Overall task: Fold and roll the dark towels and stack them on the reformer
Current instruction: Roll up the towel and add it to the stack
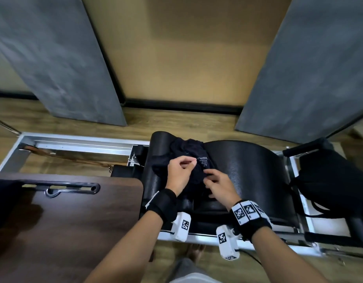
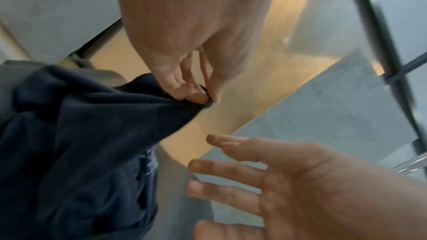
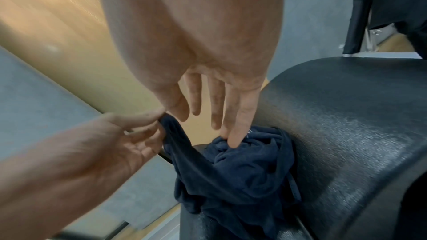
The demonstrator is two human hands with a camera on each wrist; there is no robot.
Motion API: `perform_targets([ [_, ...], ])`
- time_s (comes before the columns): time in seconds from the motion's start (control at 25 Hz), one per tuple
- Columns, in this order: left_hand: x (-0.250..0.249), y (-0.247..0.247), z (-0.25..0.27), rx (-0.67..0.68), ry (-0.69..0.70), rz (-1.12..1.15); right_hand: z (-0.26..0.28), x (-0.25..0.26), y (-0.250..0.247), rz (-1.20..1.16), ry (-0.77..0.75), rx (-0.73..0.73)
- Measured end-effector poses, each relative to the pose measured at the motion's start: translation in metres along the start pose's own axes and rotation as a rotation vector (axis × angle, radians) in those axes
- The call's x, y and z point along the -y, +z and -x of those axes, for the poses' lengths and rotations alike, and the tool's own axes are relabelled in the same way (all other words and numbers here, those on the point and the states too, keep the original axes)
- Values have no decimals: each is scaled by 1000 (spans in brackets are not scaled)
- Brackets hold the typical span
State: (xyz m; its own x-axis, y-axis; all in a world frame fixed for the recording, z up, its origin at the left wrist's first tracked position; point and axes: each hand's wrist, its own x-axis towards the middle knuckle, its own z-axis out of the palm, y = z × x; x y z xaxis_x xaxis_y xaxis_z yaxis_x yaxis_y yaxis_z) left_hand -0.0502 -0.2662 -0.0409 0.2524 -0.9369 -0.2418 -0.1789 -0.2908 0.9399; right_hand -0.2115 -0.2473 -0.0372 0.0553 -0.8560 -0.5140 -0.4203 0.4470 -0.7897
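Nearest, the right hand (image 1: pixel 218 184) reaches in with fingers straight and spread, fingertips (image 3: pixel 234 141) touching the crumpled towel (image 1: pixel 188 160). Just beyond, the left hand (image 1: pixel 181 170) pinches a towel corner (thumb against fingertips). The towel lies on the reformer (image 1: pixel 247 166), which has a padded black top.

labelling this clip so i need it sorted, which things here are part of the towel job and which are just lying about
Part of the job:
dark towel
reformer
left hand, pinching the towel's edge
right hand, fingers touching the towel

Just lying about:
wooden board
black bag
grey panels
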Motion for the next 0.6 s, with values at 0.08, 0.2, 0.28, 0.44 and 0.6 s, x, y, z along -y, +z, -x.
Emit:
perform_targets([
  [0.08, -25, -11, 14, 105, 100, 78, 10, 14, -2, 46, -163, 29],
  [0.2, -63, -24, 41, 221, 160, 187, 33, 40, -5, -31, -370, 30],
  [0.28, -86, -31, 64, 257, 205, 215, 57, 54, -9, -110, -490, -23],
  [0.44, -121, -54, 120, 259, 391, 160, 122, 72, -24, -183, -554, -126],
  [0.6, -122, -76, 183, 210, 463, 0, 197, 78, -35, -345, -599, -135],
])
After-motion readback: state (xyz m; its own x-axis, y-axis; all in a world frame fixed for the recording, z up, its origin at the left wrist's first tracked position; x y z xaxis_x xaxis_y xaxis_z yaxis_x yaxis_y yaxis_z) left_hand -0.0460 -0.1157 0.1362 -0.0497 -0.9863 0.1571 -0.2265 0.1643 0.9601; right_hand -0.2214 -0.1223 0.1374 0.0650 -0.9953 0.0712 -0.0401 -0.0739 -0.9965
